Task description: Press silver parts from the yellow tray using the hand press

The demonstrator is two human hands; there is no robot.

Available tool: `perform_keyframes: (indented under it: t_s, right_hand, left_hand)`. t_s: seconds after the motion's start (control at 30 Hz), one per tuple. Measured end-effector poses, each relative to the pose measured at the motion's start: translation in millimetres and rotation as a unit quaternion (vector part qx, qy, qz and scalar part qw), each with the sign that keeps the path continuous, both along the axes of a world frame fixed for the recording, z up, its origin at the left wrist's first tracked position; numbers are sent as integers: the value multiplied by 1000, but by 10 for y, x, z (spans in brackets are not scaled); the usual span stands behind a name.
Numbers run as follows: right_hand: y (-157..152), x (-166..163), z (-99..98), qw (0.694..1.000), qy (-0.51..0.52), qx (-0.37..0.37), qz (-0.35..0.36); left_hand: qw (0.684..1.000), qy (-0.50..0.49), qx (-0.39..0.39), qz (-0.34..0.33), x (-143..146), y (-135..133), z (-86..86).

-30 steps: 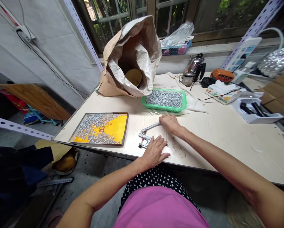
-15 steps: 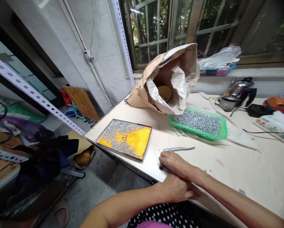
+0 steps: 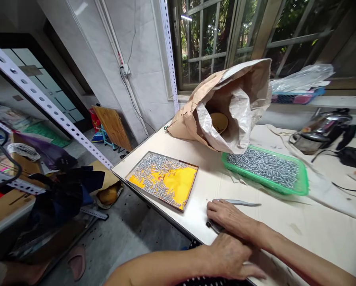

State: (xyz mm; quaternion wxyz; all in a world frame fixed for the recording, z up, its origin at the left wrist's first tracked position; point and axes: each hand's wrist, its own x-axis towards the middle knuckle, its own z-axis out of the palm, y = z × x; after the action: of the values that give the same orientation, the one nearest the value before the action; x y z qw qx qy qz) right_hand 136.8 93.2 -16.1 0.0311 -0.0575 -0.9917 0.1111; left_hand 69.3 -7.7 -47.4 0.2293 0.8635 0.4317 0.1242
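Note:
My right hand [image 3: 233, 216] rests on the table near its front edge, fingers curled down over a dark object [image 3: 212, 227] that is mostly hidden beneath it. Just beyond the knuckles lies a thin grey tapered tool [image 3: 245, 203]. My left hand [image 3: 229, 256] is at the table edge, close below the right wrist; its fingertips are blurred and partly hidden. To the left of both hands, a shallow tray [image 3: 190, 193] with a yellow bottom holds many small silvery metal pins, heaped toward its far left side. A green basket [image 3: 303, 180] beyond the hands is full of similar pieces.
A large open paper sack [image 3: 185, 119] lies on the table behind the tray, with a yellowish round bowl [image 3: 219, 122] inside. A metal kettle [image 3: 310, 141] and cables stand at the right. A perforated shelf post [image 3: 55, 115] slants across the left.
My view has turned slightly left, so the table things appear farther right. The left hand has slid a little lower, its fingers now reaching farther right. The right hand stays on the dark object.

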Motion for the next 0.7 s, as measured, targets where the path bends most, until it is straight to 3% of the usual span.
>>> perform_keyframes:
  t_s: [0.2, 0.3, 0.5, 0.57, 0.7]
  right_hand:
    - [12, 12, -121, 997, -22, -37, -59]
    - [-14, 152, -70, 999, 6, -42, -27]
    - [83, 218, 21, 998, 16, 17, 53]
    - [106, 206, 51, 999, 8, -35, 20]
    - [122, 313, 154, 980, 65, -149, -113]
  left_hand:
    - [999, -2, 43, -32, -26, 45, -54]
    - [997, 14, 63, -40, -5, 41, -96]
    - [996, 6, 72, -60, -13, 68, -98]
    - [995, -2, 80, -63, -33, 54, -34]
    - [994, -36, 91, -53, -120, -57, 181]
